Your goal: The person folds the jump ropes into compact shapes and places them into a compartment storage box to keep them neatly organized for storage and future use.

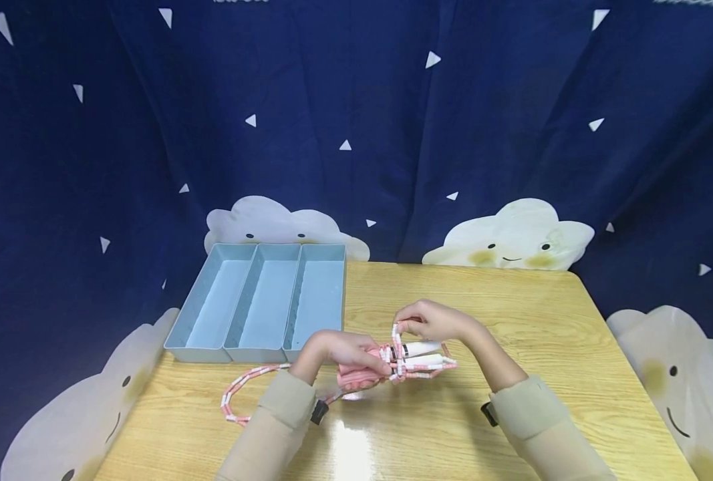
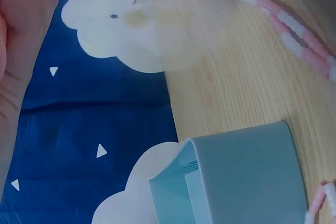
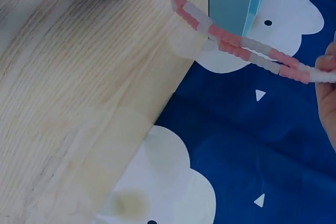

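A beaded jump rope in pink and white is bundled over the table. My left hand point(image 1: 349, 353) grips the pink ends of its two handles point(image 1: 423, 361), whose white parts point to the right. Strands of the rope cross and wrap the handles just beyond the left thumb. Above them, my right hand point(image 1: 431, 319) pinches a doubled length of the beaded rope point(image 3: 231, 40), which runs out from the fingers in the right wrist view. To the left, a loose loop of rope point(image 1: 226, 395) hangs out past the left wrist. The left palm side is hidden.
A light blue tray point(image 1: 254, 355) with three long compartments stands at the back left of the wooden table point(image 1: 512, 307), close to the left hand. A dark blue curtain point(image 1: 356, 133) with clouds and white triangles hangs behind and beside the table.
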Tool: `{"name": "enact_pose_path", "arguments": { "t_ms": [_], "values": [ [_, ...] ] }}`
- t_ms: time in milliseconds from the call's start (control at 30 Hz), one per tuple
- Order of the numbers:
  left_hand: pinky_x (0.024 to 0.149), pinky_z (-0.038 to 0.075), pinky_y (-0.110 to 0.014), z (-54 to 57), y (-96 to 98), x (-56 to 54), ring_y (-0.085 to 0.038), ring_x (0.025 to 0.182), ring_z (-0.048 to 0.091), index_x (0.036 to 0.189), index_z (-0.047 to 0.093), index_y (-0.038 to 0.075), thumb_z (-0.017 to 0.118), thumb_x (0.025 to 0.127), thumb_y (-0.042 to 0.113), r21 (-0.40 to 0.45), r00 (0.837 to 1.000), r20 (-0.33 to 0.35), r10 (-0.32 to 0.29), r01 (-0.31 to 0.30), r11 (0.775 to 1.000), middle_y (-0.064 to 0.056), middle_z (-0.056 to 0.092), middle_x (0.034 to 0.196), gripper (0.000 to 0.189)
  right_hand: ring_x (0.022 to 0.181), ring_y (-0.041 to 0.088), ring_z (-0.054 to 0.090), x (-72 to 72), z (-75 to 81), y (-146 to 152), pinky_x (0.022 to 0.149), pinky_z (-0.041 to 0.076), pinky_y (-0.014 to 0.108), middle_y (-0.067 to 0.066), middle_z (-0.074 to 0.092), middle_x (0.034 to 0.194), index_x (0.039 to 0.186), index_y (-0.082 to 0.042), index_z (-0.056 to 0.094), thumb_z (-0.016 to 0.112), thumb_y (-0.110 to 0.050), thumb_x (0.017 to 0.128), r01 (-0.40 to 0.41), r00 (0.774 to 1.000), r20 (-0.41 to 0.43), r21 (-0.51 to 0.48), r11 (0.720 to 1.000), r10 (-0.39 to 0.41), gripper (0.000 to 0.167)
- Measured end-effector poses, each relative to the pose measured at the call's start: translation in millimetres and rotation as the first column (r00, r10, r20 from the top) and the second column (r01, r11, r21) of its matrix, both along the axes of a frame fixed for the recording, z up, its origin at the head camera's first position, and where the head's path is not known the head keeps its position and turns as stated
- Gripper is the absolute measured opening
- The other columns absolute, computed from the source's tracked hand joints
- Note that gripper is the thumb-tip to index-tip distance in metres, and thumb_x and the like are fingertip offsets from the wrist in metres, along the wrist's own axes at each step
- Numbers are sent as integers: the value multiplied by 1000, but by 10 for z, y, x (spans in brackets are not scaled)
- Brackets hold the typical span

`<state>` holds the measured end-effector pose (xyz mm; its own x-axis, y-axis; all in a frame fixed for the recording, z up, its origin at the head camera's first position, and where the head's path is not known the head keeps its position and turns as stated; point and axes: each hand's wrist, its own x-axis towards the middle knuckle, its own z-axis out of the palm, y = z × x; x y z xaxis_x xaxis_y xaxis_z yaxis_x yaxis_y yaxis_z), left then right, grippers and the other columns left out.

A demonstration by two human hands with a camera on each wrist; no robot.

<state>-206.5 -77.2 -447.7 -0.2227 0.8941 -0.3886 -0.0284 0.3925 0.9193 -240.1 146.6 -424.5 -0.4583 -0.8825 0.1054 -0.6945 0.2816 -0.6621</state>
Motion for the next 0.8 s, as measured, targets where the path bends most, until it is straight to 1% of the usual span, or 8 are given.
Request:
{"name": "enact_pose_path", "arguments": {
  "t_ms": [100,200,267,367,533,633,700,800],
  "values": [
    [34,36,-20,16,0,-1,-12,37,49,73,53,-14,45,96,24,11,1000,-6,-11,11,1000,-5,54,51,45,56,-3,38,-36,-44,12,48,38,18,-9,41,61,79,-13,58,47,-16,96,-60,997,39,-51,997,62,20],
    [34,36,-20,29,1,-1,-12,37,50,84,50,-23,44,96,22,28,1000,3,-25,25,999,-4,55,52,47,58,-3,39,-52,-51,8,49,38,18,5,45,59,79,-11,58,47,-16,96,-89,991,95,-62,994,95,21],
    [34,37,-20,33,3,1,-12,38,50,86,50,-22,44,96,20,42,1000,14,-26,25,999,-4,55,52,45,58,-2,40,-54,-44,2,50,37,17,13,46,61,80,-11,59,47,-15,96,-80,985,148,-47,996,86,21],
    [36,41,-22,36,12,2,-12,39,50,82,54,-13,44,96,19,57,999,41,-20,17,998,-4,55,54,37,58,2,40,-54,-57,-8,51,36,16,20,46,62,81,-7,60,47,-12,95,-62,970,235,-27,998,67,20],
    [39,44,-24,38,28,2,-12,40,52,85,55,-13,44,96,18,74,998,53,-17,13,997,-3,56,55,34,56,4,41,-82,-155,11,49,35,14,8,46,60,82,-4,60,45,-12,96,-70,934,349,-50,996,84,22],
    [39,45,-24,35,27,2,-12,40,52,86,55,-14,44,96,17,84,998,60,-14,9,996,-4,56,56,34,59,2,43,-100,-201,26,50,37,14,-7,48,67,84,-4,60,45,-14,96,-80,921,375,-71,994,101,22],
    [39,45,-24,33,22,2,-12,40,51,87,56,-11,44,96,16,95,998,69,-11,4,995,-4,56,55,31,63,2,46,-104,-229,30,53,40,15,-8,51,71,86,-3,61,44,-14,97,-81,915,389,-86,993,108,22],
    [37,43,-24,32,9,-2,-13,38,50,88,55,-14,43,96,15,127,997,68,-20,12,992,-5,54,54,33,65,2,49,-92,-273,35,54,42,15,-7,55,75,88,1,59,44,-13,97,-70,892,437,-120,990,116,23]
  ]
}}
